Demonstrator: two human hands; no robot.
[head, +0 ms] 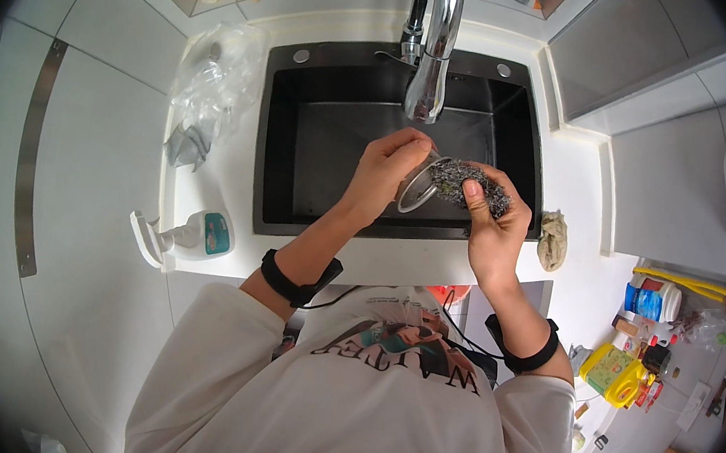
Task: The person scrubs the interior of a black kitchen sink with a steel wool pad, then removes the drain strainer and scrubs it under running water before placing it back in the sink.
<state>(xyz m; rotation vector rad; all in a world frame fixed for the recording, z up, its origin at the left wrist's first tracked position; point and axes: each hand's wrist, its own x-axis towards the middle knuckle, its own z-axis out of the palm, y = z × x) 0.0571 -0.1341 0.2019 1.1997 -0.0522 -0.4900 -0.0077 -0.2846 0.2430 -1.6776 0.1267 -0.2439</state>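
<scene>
Over the dark sink (357, 159), my left hand (385, 169) grips a clear, round-rimmed vessel (418, 189), probably a glass, tilted with its rim towards my right hand. My right hand (500, 218) holds a grey metal scouring pad (464, 183) between thumb and fingers. The pad is at the vessel's rim and overlaps it in view; how far it reaches inside cannot be told. The chrome faucet (427, 87) hangs just beyond my hands, and no water is seen running from it.
Left of the sink lie a crumpled clear plastic bag (216, 78), a grey cloth or wrapper (188, 145) and a spray bottle (193, 235). A beige rag (552, 241) rests at the sink's right edge. Farther right stand a yellow jug (616, 376) and a white tub (654, 300).
</scene>
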